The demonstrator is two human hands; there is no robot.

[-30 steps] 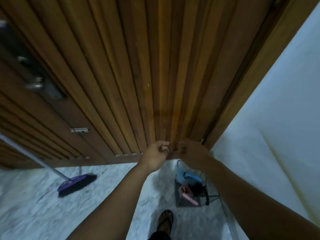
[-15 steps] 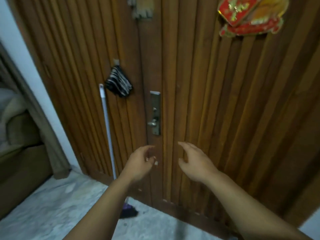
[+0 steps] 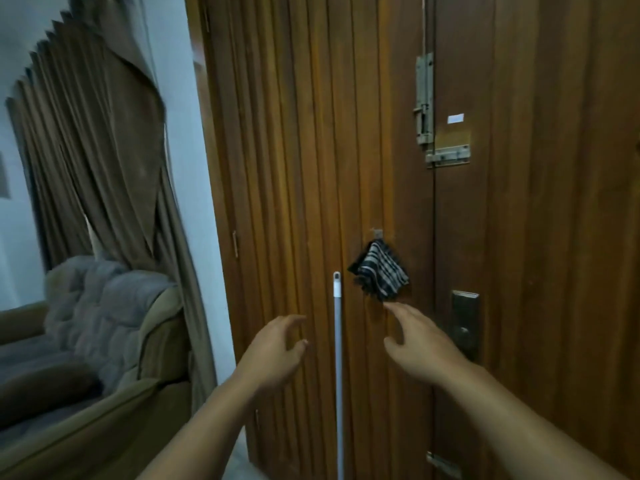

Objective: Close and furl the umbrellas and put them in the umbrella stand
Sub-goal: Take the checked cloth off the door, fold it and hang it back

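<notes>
1. Here the left hand point(image 3: 277, 348) is raised in front of the wooden door point(image 3: 311, 133), fingers loosely spread and slightly bent, holding nothing.
2. The right hand point(image 3: 419, 344) is likewise raised and empty, its fingers extended; the fingertips reach up just below the checked cloth point(image 3: 379, 271), though whether they touch it cannot be told.
3. Between the two hands a grey broom handle point(image 3: 337, 358) stands nearly upright against the door, its white cap at the top; neither hand is on it.
4. The checked cloth, black and white, hangs from a small hook point(image 3: 377, 233) on the door.
5. To the right of the right hand sits a metal lock plate with a knob point(image 3: 464, 323); higher up on the door are a vertical slide bolt point(image 3: 424, 98) and a hasp point(image 3: 448, 155).
6. On the left, brown curtains point(image 3: 104, 161) hang beside the white wall, with a sofa point(image 3: 86, 358) below them carrying a grey blanket point(image 3: 104, 306).
7. No umbrella or umbrella stand shows in this view, so their place cannot be told.
</notes>
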